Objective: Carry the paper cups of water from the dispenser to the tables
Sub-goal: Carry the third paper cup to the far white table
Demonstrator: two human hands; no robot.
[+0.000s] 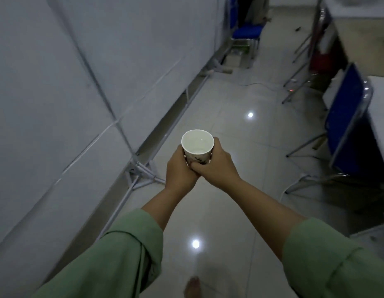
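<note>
A white paper cup [197,145] with a dark print on its side is held upright in front of me, above the tiled floor. Water shows near its bottom. My left hand [179,168] wraps the cup's left side and my right hand [217,166] wraps the right side, with the fingers overlapping under and in front of the cup. Both sleeves are green. No dispenser is in view.
A white fabric partition [79,93] on a metal frame runs along the left. Blue folding chairs [346,119] and white tables [382,108] line the right side, another blue chair [247,32] stands far ahead. A cable [260,84] crosses the floor. My bare foot [193,287] shows below.
</note>
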